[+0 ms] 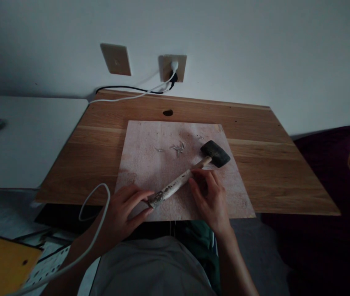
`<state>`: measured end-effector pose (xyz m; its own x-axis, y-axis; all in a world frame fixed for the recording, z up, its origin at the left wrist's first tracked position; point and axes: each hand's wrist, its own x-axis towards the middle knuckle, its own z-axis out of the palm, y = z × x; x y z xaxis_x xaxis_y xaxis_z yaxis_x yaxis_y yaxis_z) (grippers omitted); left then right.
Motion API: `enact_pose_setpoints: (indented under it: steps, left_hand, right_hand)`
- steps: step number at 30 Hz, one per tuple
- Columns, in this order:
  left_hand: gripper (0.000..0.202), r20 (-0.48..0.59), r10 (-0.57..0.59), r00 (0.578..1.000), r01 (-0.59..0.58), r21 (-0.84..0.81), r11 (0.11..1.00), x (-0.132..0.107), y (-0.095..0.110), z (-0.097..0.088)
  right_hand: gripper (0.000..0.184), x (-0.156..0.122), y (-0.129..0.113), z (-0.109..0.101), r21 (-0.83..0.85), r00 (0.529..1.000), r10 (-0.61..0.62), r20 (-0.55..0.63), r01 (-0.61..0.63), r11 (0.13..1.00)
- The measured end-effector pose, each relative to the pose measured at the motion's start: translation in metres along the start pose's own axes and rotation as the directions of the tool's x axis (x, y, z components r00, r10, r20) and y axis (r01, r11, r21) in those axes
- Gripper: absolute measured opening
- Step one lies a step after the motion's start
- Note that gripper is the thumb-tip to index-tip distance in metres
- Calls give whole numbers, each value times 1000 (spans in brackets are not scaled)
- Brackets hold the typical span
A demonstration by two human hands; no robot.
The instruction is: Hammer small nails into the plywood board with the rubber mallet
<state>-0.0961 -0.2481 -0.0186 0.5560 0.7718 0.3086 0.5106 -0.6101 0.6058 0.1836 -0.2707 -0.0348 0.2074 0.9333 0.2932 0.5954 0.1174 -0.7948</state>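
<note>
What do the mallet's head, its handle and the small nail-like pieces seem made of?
Mallet head: probably rubber, judging by its dull black, blocky surface.
Handle: likely wood, tan near the head, elsewhere worn whitish with dark patches.
Nail-like pieces: apparently metal, from their silvery glint; which metal is unclear.

The mallet (171, 187) has a black head (215, 154) and an off-white, dark-blotched handle (175, 184); silvery nails (183, 145), mottled pinkish board (144, 160), brown grained table (270, 164), dark purple fabric (325, 164) right.

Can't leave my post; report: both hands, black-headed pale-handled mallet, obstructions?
Left hand at butt of mallet, right hand nearer black head. Pinkish flat board underneath. Small silvery metal fasteners beyond, clear of hands.
</note>
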Motion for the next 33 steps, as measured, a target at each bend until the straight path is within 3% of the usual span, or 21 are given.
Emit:
enact_pose_setpoints:
  steps: [14,21,28,33]
  left_hand:
    - [23,45,-22,999,23,-20,1000,-2,-5,1]
    - [20,14,-24,1000,24,-47,999,-1,-8,3]
    - [21,38,89,995,-89,-7,996,5,-2,0]
    - [25,51,108,993,-111,41,993,3,-1,-1]
  right_hand:
    - [19,-1,0,-1,5,1000,6,30,-6,1000]
    - [18,0,0,-1,-4,1000,-17,17,17,1000]
    - [19,-1,1,-1,-8,1000,-4,19,5,1000]
    - [19,-1,0,-1,-2,1000,1,27,-1,1000]
